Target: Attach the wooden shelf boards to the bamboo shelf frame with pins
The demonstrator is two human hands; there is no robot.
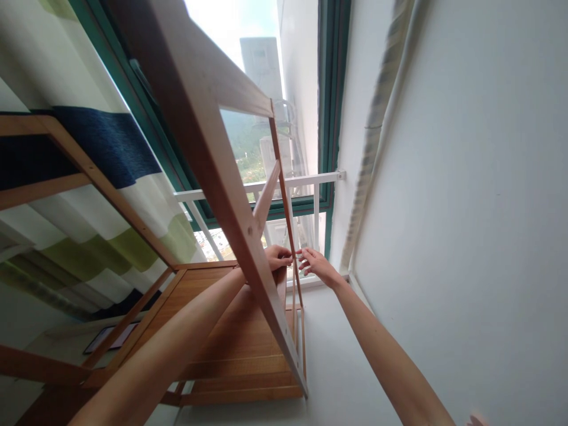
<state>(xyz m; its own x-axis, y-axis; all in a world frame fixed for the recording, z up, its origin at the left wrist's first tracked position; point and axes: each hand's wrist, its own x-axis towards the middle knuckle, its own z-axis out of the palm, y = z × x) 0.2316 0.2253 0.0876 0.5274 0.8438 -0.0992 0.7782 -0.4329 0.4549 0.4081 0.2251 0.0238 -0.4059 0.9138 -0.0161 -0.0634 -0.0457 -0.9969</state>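
A wooden shelf rack (222, 160) with slanted posts and crossbars stands close in front of me. My left hand (278, 258) reaches through its frame, behind the near post. Its fingers are bent together beside the thin far post (286, 207); whatever they pinch is too small to make out. On the other side of that post is my right hand (313, 263), fingertips close to it, with the fingers curved and somewhat apart. I see nothing clearly held in it. Below both hands lies a brown wooden shelf board (239, 331).
A green-framed window (326, 118) with a white railing (310, 179) is behind the rack. Striped curtains (106, 139) hang at left, beside another wooden frame (119, 201). A white wall (479, 177) with a wrapped pipe (377, 112) fills the right. Below left lies a flat dark-edged object (110, 337).
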